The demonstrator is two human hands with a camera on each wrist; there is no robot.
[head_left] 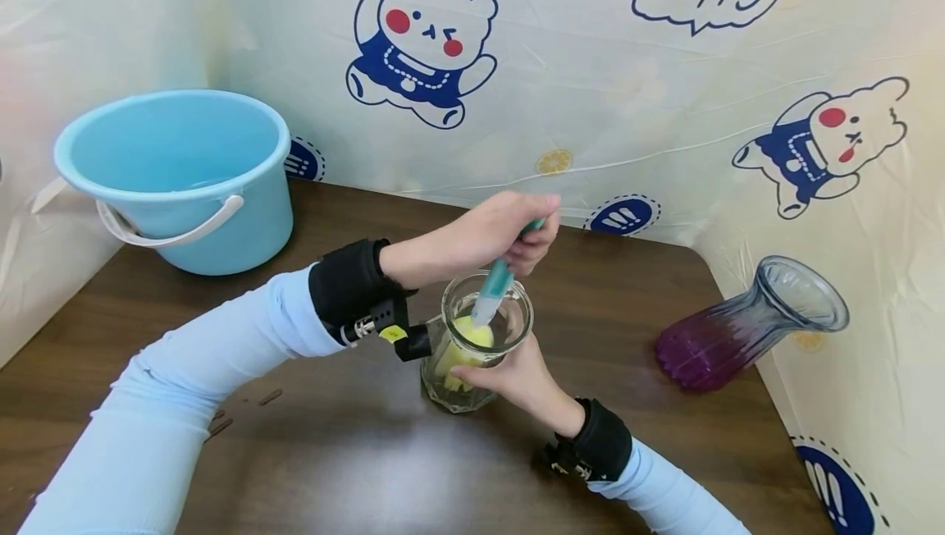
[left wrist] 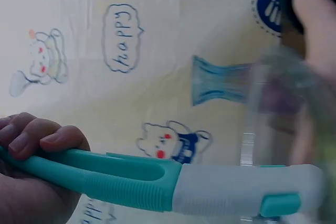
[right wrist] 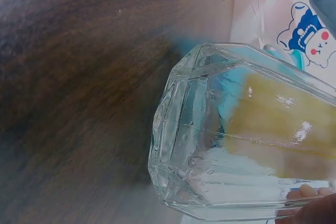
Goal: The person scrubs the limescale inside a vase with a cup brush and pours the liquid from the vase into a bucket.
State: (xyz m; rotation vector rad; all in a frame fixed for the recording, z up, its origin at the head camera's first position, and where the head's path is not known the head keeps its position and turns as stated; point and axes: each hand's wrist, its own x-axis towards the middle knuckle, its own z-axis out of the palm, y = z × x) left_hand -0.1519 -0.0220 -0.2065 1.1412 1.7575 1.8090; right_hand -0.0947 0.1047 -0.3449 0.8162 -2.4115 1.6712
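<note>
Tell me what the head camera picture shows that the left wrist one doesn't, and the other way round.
Only the head view: the bucket.

Only the left wrist view: a teal patch on the pale neck of the brush, and a second, cut-off "happy" print.

Both: the left hand gripping the brush, the right hand by the jar, the vase.

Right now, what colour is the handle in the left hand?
The handle is teal and pale grey, best seen in the left wrist view.

The brown table (head_left: 354, 477) bears a blue bucket (head_left: 254, 227) and glass vase (head_left: 727, 330).
</note>
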